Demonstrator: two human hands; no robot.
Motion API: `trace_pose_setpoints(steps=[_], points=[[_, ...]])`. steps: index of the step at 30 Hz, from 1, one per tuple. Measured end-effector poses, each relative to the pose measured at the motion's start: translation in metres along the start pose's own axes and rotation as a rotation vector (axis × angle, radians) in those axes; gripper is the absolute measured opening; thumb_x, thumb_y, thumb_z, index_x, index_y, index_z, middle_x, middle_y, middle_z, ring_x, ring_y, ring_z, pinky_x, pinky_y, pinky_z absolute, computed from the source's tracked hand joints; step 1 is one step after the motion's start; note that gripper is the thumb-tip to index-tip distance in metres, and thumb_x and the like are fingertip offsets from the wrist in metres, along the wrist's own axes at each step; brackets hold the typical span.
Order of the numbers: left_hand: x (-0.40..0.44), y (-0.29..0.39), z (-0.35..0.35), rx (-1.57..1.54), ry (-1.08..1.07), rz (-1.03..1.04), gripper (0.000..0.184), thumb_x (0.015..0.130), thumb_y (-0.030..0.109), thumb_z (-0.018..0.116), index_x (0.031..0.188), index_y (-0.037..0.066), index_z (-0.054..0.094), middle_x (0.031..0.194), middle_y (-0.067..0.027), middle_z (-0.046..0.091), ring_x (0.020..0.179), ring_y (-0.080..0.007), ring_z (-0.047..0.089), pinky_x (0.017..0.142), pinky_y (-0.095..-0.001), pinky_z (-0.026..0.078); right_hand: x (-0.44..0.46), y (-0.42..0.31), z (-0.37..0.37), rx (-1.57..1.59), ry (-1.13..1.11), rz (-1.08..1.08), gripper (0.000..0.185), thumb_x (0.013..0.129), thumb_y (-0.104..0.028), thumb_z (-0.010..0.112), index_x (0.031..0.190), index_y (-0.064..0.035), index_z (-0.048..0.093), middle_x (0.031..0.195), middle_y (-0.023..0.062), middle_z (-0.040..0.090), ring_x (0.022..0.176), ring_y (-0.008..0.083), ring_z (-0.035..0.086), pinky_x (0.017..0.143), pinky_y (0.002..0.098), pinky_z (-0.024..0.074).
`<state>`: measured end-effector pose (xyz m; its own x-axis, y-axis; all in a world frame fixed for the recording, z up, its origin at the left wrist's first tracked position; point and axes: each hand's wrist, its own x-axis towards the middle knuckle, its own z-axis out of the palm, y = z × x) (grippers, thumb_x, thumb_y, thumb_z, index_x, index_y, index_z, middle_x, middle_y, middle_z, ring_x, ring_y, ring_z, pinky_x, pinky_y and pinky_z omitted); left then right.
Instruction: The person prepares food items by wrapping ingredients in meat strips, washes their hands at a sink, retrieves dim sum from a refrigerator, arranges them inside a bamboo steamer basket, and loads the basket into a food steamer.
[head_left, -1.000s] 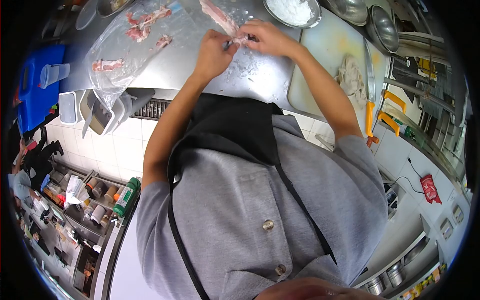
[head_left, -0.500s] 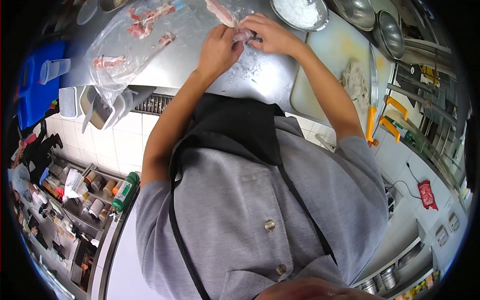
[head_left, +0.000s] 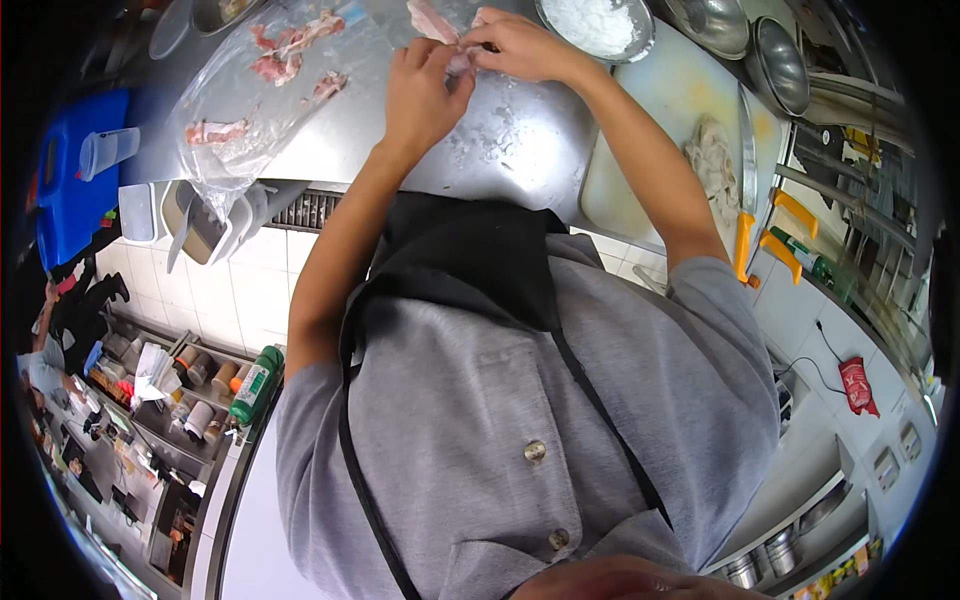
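Note:
At the top of the head view, my left hand (head_left: 425, 92) and my right hand (head_left: 525, 48) meet over the steel table (head_left: 440, 165). Between their fingertips they pinch a piece of raw meat (head_left: 461, 63), partly covered by the fingers. A longer pale pink strip of meat (head_left: 432, 20) lies just beyond the hands; whether it joins the pinched piece I cannot tell. To the left, several raw meat pieces (head_left: 278, 66) rest on a clear plastic sheet (head_left: 245, 165). A metal bowl of white powder (head_left: 600, 25) stands right of my right hand.
A cutting board (head_left: 630, 150) on the right carries a crumpled cloth (head_left: 712, 160) and a long knife with a yellow handle (head_left: 745, 240). Metal bowls (head_left: 780, 65) stand behind it. Containers (head_left: 235, 225) hang below the table's front edge. A blue container (head_left: 85, 190) is far left.
Both hands have shifted slightly away from my body and closer together. Less of the meat between the fingers shows now.

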<state>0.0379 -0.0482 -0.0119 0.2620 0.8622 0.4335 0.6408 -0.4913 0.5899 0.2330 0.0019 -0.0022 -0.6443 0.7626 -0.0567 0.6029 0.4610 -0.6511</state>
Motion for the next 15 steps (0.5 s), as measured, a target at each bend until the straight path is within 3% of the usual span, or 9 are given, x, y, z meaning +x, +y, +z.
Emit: trace_pose_setpoints(steps=[3, 5, 7, 10, 13, 15], points=[[0.0, -0.002, 0.002, 0.002, -0.081, 0.034, 0.022, 0.078, 0.012, 0.07, 0.098, 0.003, 0.067, 0.098, -0.0134, 0.062, 0.091, -0.0357, 0.056, 0.081, -0.0421, 0.046, -0.008, -0.017, -0.018, -0.056, 0.127, 0.026, 0.037, 0.08, -0.016, 0.064, 0.116, -0.0089, 0.064, 0.101, 0.0139, 0.058, 0.097, 0.0325, 0.056, 0.086, 0.0417, 0.0468], [-0.001, -0.005, 0.003, 0.014, -0.055, 0.04, 0.024, 0.077, 0.01, 0.069, 0.1, 0.004, 0.067, 0.097, -0.0126, 0.062, 0.088, -0.035, 0.057, 0.079, -0.0423, 0.047, -0.021, -0.033, -0.052, 0.183, 0.479, 0.24, 0.024, 0.073, -0.01, 0.061, 0.095, -0.0011, 0.067, 0.095, 0.0236, 0.066, 0.093, 0.0399, 0.063, 0.079, 0.0446, 0.0505], [-0.001, -0.007, 0.002, 0.009, -0.063, 0.013, 0.024, 0.078, 0.01, 0.069, 0.101, 0.004, 0.067, 0.097, -0.0129, 0.062, 0.089, -0.0348, 0.057, 0.08, -0.0422, 0.047, -0.031, -0.023, -0.068, -0.203, 0.455, 0.531, 0.024, 0.074, -0.008, 0.059, 0.096, -0.002, 0.068, 0.099, 0.024, 0.066, 0.095, 0.0393, 0.063, 0.079, 0.0447, 0.0505], [0.001, -0.006, 0.001, -0.018, -0.083, -0.022, 0.025, 0.078, 0.011, 0.069, 0.102, 0.004, 0.067, 0.096, -0.0133, 0.063, 0.091, -0.0344, 0.057, 0.081, -0.0418, 0.047, -0.042, 0.016, -0.059, -0.443, 0.309, 0.43, 0.024, 0.075, -0.004, 0.057, 0.097, -0.0017, 0.069, 0.099, 0.0238, 0.066, 0.094, 0.0391, 0.064, 0.08, 0.0448, 0.0504], [0.002, -0.009, 0.004, -0.039, -0.066, -0.034, 0.024, 0.079, 0.011, 0.069, 0.102, 0.003, 0.067, 0.095, -0.0134, 0.063, 0.092, -0.0339, 0.058, 0.082, -0.041, 0.047, -0.041, 0.033, -0.053, -0.366, 0.348, 0.571, 0.024, 0.077, -0.004, 0.057, 0.096, -0.0032, 0.07, 0.098, 0.0239, 0.066, 0.094, 0.0393, 0.064, 0.081, 0.0451, 0.0499], [-0.001, -0.009, 0.002, -0.039, -0.048, -0.03, 0.024, 0.079, 0.011, 0.069, 0.101, 0.002, 0.068, 0.095, -0.0135, 0.063, 0.093, -0.0336, 0.058, 0.082, -0.0405, 0.048, -0.037, 0.032, -0.054, -0.33, 0.439, 0.508, 0.022, 0.078, -0.005, 0.058, 0.096, -0.0039, 0.07, 0.097, 0.024, 0.066, 0.093, 0.0386, 0.064, 0.08, 0.0447, 0.05]])
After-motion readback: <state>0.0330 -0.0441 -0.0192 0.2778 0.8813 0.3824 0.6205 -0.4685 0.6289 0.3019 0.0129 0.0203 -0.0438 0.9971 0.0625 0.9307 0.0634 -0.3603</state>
